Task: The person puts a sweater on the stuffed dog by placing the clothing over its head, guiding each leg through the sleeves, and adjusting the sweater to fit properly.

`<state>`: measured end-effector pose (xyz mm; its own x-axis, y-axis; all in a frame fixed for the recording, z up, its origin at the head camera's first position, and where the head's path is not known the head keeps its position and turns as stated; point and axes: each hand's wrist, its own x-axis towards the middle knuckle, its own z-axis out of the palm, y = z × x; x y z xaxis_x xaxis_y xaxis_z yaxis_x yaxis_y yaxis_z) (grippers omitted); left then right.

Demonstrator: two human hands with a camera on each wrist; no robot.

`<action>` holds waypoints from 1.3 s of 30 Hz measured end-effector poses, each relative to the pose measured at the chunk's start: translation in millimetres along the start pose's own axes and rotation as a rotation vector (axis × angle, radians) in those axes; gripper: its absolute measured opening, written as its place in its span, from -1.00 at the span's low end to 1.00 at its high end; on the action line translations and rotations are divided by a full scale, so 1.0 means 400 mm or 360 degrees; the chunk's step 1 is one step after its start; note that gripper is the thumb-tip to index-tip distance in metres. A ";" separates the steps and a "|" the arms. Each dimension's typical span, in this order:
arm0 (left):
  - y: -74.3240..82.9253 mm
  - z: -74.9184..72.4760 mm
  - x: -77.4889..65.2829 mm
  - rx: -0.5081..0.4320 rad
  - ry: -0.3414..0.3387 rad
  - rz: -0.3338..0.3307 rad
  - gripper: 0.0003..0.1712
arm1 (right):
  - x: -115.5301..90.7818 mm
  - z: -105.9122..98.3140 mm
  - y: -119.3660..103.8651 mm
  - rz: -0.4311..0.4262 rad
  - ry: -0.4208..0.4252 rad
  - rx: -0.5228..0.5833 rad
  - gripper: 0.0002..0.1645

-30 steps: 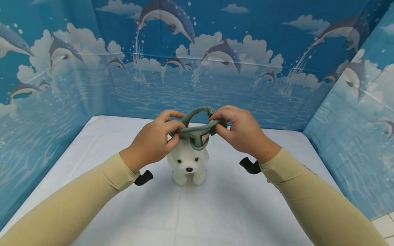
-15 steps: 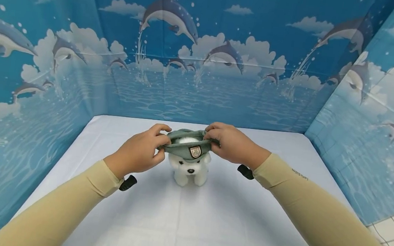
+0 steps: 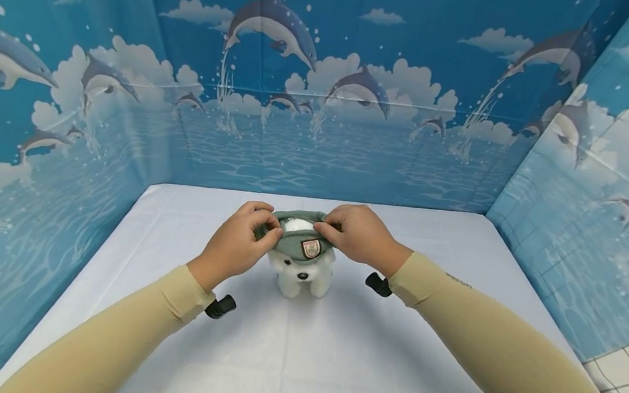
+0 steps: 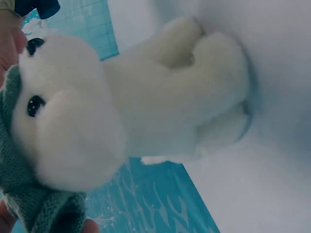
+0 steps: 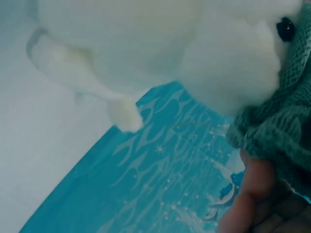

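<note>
A white plush dog (image 3: 302, 276) stands upright on the table, facing me. Round the top of its head sits a green knitted hat (image 3: 294, 245) with a small shield patch in front; white fur shows through its open middle. My left hand (image 3: 240, 240) pinches the hat's rim on one side. On the other side, my right hand (image 3: 361, 235) pinches the rim between thumb and fingers. In the left wrist view the hat's knit (image 4: 24, 179) lies against the dog's brow above its black eye. Bunched knit (image 5: 277, 131) meets my right fingertips in the right wrist view.
A white cloth covers the table (image 3: 289, 356). Blue curtains with dolphins (image 3: 319, 147) stand along its back and both sides. Black wrist mounts (image 3: 220, 307) stick out below both sleeves. Pale floor tiles (image 3: 626, 380) show at the far right.
Both hands have lowered the hat from above the dog onto its head. Its patch has turned to the front. Over the last half second, both hands have shifted slightly inward along the rim.
</note>
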<state>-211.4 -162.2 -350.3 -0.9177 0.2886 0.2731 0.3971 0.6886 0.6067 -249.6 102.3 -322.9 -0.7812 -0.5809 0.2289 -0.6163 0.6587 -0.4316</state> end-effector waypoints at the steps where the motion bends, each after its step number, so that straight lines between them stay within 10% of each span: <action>1: 0.001 0.001 0.002 -0.0056 -0.0016 -0.0038 -0.77 | 0.001 0.001 -0.003 0.0028 -0.0009 0.0030 -0.76; 17: 0.007 0.028 0.011 -0.0840 -0.0497 -0.0780 -0.48 | 0.000 0.002 0.015 0.0426 -0.0561 0.0439 -0.31; 39: 0.007 0.047 0.020 -0.1162 -0.0484 -0.0671 -0.40 | -0.037 0.040 0.054 0.0552 -0.0494 0.1082 -0.16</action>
<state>-217.9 -145.2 -360.5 -0.9117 0.3427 -0.2266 -0.1598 0.2123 0.9640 -249.9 117.6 -349.6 -0.7913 -0.5691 -0.2235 -0.0718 0.4496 -0.8904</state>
